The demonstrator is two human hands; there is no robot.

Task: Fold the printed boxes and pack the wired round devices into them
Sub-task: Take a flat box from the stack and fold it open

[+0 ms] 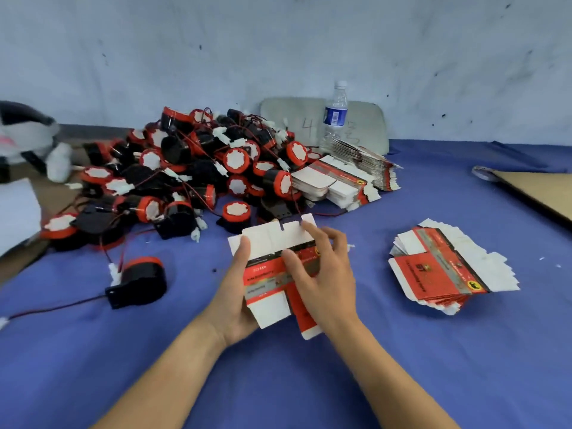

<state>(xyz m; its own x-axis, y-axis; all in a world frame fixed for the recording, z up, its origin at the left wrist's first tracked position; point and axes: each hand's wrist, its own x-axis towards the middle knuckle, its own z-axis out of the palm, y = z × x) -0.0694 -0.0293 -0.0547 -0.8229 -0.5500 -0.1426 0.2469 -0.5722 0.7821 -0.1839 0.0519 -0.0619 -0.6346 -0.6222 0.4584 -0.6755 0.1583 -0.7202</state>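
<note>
I held one flat printed box (272, 274) over the middle of the desk (402, 366), toward its front edge. My left hand (235, 292) gripped the box's left side, thumb on top. My right hand (325, 280) clasped its right side, fingers curled over the upper flap. A lone round device (142, 283) lay just left. The device pile (192, 174) sat toward the back edge, and a stack of flat boxes (445, 270) lay to the right.

I'm looking at a small packing workshop: a blue-covered surface (371, 366), a bulk heap of wired round devices (192, 174) far left, stacks of flat printed boxes (439, 267) at right, and a scuffed bare wall (278, 41) behind.
</note>
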